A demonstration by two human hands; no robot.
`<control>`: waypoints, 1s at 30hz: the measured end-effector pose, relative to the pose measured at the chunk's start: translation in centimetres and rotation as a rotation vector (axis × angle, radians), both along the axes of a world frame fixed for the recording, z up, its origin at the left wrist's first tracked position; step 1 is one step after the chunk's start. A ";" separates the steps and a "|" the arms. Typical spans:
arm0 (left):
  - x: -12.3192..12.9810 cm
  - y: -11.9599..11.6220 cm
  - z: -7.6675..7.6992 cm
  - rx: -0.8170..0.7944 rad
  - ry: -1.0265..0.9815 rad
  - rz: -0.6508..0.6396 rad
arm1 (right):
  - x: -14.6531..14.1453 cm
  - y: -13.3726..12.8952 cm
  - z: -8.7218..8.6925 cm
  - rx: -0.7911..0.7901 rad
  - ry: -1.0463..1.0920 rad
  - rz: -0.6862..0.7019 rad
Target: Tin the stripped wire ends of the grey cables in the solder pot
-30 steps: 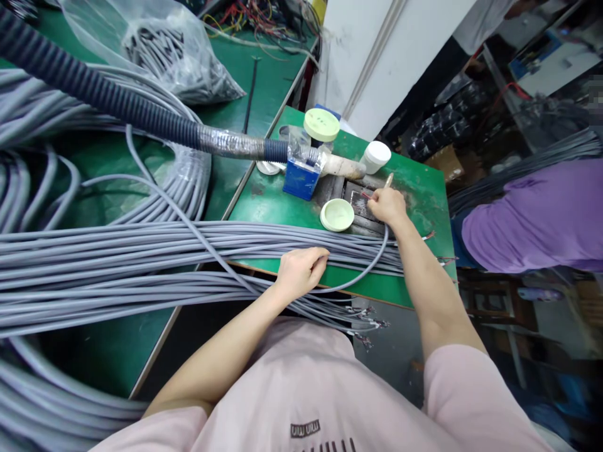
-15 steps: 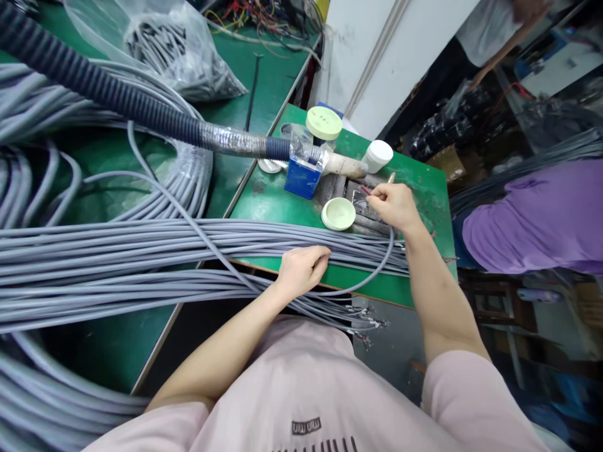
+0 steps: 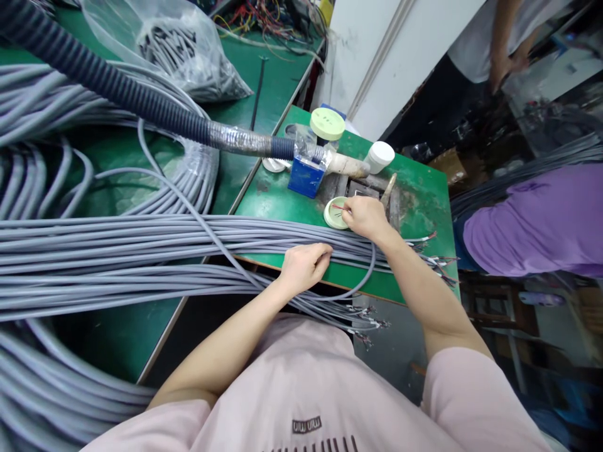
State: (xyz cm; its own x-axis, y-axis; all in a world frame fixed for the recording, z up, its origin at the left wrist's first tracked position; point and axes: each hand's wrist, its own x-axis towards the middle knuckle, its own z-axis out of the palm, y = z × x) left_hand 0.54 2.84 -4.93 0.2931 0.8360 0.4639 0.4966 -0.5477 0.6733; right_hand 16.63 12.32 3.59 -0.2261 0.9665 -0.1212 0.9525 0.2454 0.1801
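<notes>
My right hand (image 3: 366, 216) is closed on the end of a grey cable (image 3: 372, 260), whose thin red and dark wires stick out over a shallow pale-green lid (image 3: 333, 220). The cable loops from this hand down and back to the left. My left hand (image 3: 305, 267) has its fingers curled at the front edge of the long grey cable bundle (image 3: 235, 235); what is inside its grip is hidden. Beyond the lid, the pale nozzle of a dark corrugated hose (image 3: 160, 119) rests at a blue box (image 3: 305, 177).
A white jar (image 3: 379, 157) and a green-lidded jar (image 3: 326, 124) stand at the back of the green table (image 3: 282, 207). Cable coils and a plastic bag (image 3: 188, 56) lie left. A person in purple (image 3: 537, 220) is at the right; another stands behind.
My right hand has moved left, bringing the wire ends from the dark block area to over the pale-green lid. My left hand has barely moved.
</notes>
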 end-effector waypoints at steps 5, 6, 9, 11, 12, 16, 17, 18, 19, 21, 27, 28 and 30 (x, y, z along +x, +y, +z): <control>0.0 0.1 0.1 -0.024 0.004 -0.010 | 1.0 -0.1 1.1 0.047 0.047 -0.025; 0.0 0.1 0.2 -0.035 0.013 -0.015 | 1.6 0.0 1.4 0.078 0.068 -0.044; 0.0 0.2 0.4 -0.066 0.049 -0.021 | 4.0 0.8 1.9 0.174 0.107 -0.157; 0.0 0.3 0.5 -0.073 0.063 -0.018 | 5.5 1.5 1.6 0.202 0.102 -0.235; 0.0 0.3 0.5 -0.073 0.065 -0.016 | 6.2 1.9 1.2 0.202 0.094 -0.267; 0.0 0.4 0.5 -0.068 0.058 -0.009 | 7.5 3.1 -0.5 0.154 0.058 -0.356; -0.1 0.4 0.5 -0.067 0.056 -0.010 | 7.6 3.3 -0.8 0.144 0.053 -0.371; -0.1 0.4 0.4 -0.065 0.054 -0.011 | 7.6 3.4 -1.2 0.137 0.051 -0.380; -0.1 0.4 0.4 -0.064 0.052 -0.011 | 7.7 3.5 -1.4 0.132 0.050 -0.386; -0.1 0.3 0.4 -0.063 0.049 -0.014 | 7.7 3.6 -1.7 0.127 0.051 -0.388; -0.1 0.4 0.4 -0.065 0.033 -0.023 | 7.8 3.9 -2.2 0.118 0.022 -0.354; -0.1 0.4 0.4 -0.065 0.031 -0.023 | 7.8 3.9 -2.3 0.115 0.016 -0.350; -0.1 0.4 0.4 -0.064 0.028 -0.021 | 7.7 4.0 -2.5 0.108 0.012 -0.351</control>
